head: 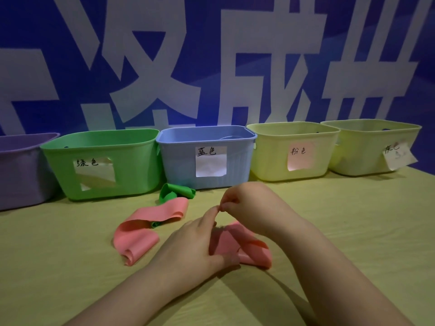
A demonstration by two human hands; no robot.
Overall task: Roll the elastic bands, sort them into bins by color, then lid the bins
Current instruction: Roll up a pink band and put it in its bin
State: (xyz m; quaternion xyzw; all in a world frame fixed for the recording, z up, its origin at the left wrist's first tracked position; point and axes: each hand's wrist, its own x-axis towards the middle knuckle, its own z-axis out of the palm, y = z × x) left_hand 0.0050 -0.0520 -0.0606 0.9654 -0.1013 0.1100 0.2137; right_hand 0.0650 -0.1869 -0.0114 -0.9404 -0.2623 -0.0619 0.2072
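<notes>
The pink band (251, 251) lies part-folded on the desk (353, 220), directly under the grip. It is held by the left hand (193, 243): the thumb is pressed on its near edge and the fingers are curled over its top, with the index finger stretched up and away. Just beyond, the right hand (244, 203) is raised above the band, its curled fingertips drawn into a narrow pinch at the tip of that index finger. What is caught in the pinch cannot be told.

To the left of the grip a second pink band (143, 229) is spread loose on the desk, curled over at its near end. Beyond it a green band (175, 192) is crumpled, partly tucked under the pink one.

Farther beyond the grip five open bins are lined up. A purple bin (21, 168) is set far left, then a green bin (131, 161), a blue bin (179, 161) straight ahead, a first yellow bin (266, 156) and a second yellow bin (362, 156) to the right. Paper labels are stuck on all but the purple one. A blue banner (211, 67) with large white characters is hung behind them.
</notes>
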